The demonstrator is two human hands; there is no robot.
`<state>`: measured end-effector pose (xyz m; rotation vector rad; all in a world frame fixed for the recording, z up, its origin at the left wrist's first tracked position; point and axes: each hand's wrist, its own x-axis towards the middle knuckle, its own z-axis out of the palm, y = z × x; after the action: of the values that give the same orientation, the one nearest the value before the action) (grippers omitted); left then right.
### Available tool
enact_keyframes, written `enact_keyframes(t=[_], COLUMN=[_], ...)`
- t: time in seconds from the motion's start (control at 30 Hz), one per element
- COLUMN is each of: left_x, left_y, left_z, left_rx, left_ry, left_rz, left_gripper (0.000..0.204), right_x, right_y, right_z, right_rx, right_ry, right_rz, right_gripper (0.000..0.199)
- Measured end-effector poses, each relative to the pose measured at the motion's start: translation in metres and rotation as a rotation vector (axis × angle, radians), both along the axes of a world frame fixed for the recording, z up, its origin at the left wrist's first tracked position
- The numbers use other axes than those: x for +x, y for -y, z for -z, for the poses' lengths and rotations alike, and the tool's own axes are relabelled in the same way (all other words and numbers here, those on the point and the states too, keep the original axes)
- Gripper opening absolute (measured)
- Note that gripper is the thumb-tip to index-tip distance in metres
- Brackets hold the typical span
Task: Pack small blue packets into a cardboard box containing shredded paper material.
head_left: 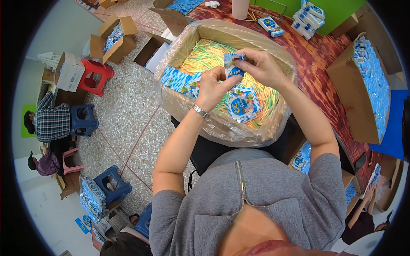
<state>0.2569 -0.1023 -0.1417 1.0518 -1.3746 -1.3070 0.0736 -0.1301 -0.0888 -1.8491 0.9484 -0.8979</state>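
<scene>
Over an open carton (pixel 288 64) lined with clear plastic, both my hands are closed on one small blue-and-white printed packet (pixel 230 64). My right hand (pixel 260 68) pinches its upper right side. My left hand (pixel 211 88), with a metal-banded watch at the wrist, grips its lower edge. Thin pastel sticks (pixel 205 53) in yellow, green and orange fill the carton. Flat blue-and-white packets (pixel 176 80) spread out to the left of my left hand; whether it also holds them I cannot tell. More packets (pixel 242 106) lie on the sticks below my hands.
A red-brown patterned table (pixel 314 70) carries small boxes (pixel 308 19) and a pink cylinder (pixel 240 8). At the right stands a large carton of blue packets (pixel 370 85). Stools (pixel 95 77) and more cartons (pixel 114 38) occupy the left floor; other people (pixel 53 117) sit there.
</scene>
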Motion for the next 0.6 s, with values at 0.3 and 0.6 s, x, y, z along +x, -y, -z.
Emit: enact_keyframes(t=[0.3, 0.6], left_x=[0.024, 0.029], left_y=[-0.001, -0.004], left_z=[-0.003, 0.011], left_rx=[-0.097, -0.128], left_ry=[0.195, 0.203], left_rz=[-0.219, -0.273], left_gripper=[0.03, 0.036], right_x=[-0.028, 0.015], right_y=[0.042, 0.036], right_z=[0.051, 0.085], right_rx=[0.028, 0.133], right_ry=[-0.255, -1.051], right_rz=[0.11, 0.27], right_gripper=[0.03, 0.043])
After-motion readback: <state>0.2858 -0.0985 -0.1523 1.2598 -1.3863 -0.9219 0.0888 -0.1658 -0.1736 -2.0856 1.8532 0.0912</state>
